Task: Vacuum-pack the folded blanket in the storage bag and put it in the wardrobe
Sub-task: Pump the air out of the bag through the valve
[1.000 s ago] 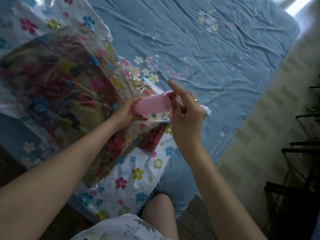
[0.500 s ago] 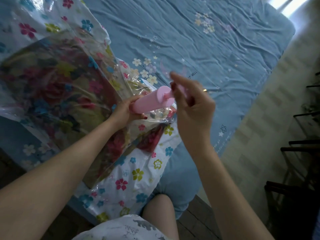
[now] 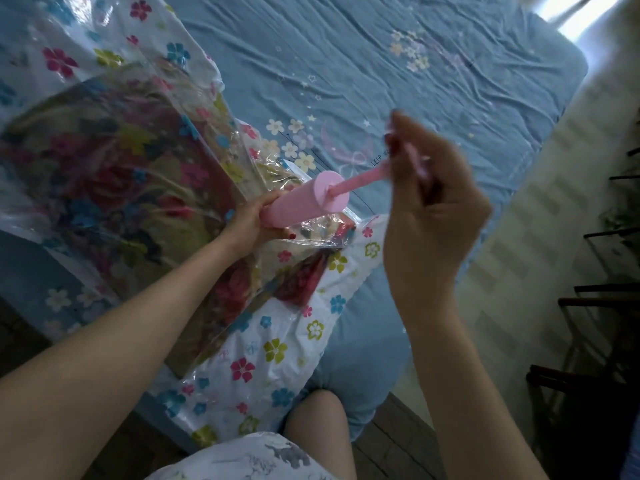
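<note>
The folded blanket (image 3: 114,181), dark with red roses, lay inside the clear flower-printed storage bag (image 3: 242,358) on the blue bed sheet (image 3: 398,81). The left hand (image 3: 251,221) gripped the barrel of a pink hand pump (image 3: 299,202), which rested on the bag near the blanket's right corner. The right hand (image 3: 433,216) pinched the pump's handle, its rod (image 3: 360,180) showing beyond the barrel.

Storage bag (image 3: 242,358) lies on the bed (image 3: 415,81), at its left near edge, blanket (image 3: 114,174) inside. Pump (image 3: 298,202) stands tilted on the bag's right part. Left hand (image 3: 252,223) round the barrel; right hand (image 3: 429,202) right of it, on the drawn-out plunger rod (image 3: 360,178).
</note>
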